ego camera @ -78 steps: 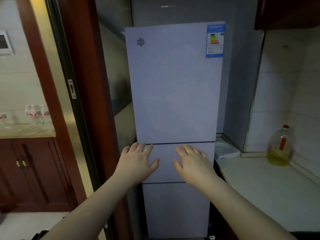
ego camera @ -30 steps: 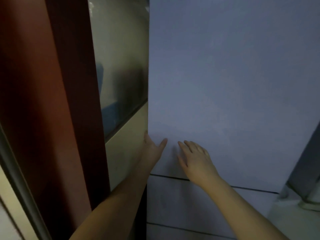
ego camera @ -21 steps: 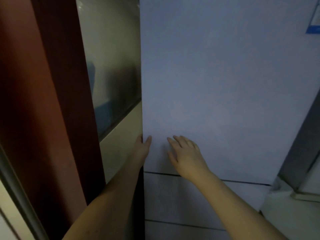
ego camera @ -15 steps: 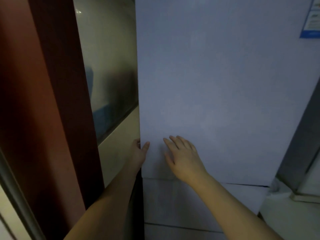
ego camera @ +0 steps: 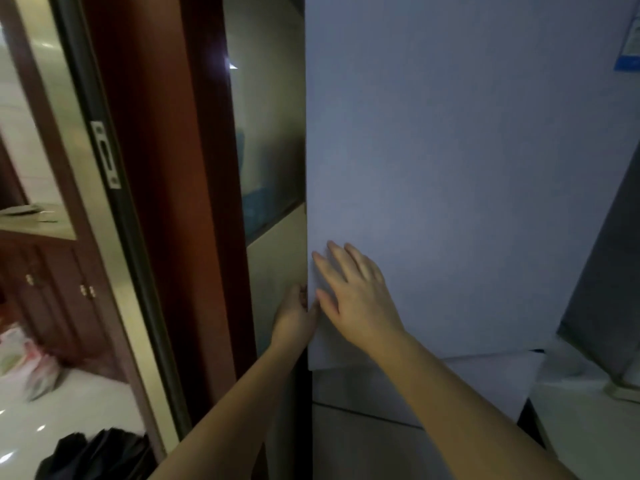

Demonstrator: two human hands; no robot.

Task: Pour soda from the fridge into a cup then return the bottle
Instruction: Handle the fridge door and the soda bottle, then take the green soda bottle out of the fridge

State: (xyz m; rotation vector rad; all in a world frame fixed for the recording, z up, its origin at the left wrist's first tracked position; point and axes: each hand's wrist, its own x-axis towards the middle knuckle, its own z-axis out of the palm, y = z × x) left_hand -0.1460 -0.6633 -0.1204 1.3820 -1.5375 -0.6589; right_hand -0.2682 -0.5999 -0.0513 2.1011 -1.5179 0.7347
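Note:
A pale grey fridge fills the right half of the view, and its tall upper door (ego camera: 467, 174) stands slightly ajar, its lower edge jutting past the drawer front (ego camera: 415, 386) below. My left hand (ego camera: 294, 317) grips the door's left edge near the bottom, with fingers curled behind it and the thumb on the front. Flat on the door face just to the right lies my right hand (ego camera: 356, 296), fingers straight and spread. No soda bottle or cup is in view.
A dark red door frame (ego camera: 166, 202) with a metal sliding-door rail (ego camera: 104, 188) stands close on the fridge's left. Beyond it are wooden cabinets (ego camera: 52, 289), plastic bags (ego camera: 24, 365) on the floor and dark fabric (ego camera: 93, 455). A white counter (ego camera: 588, 420) lies lower right.
My left hand moved from the door's face to its left edge and curled round it. The upper door has swung slightly out from the fridge body. I have moved much closer.

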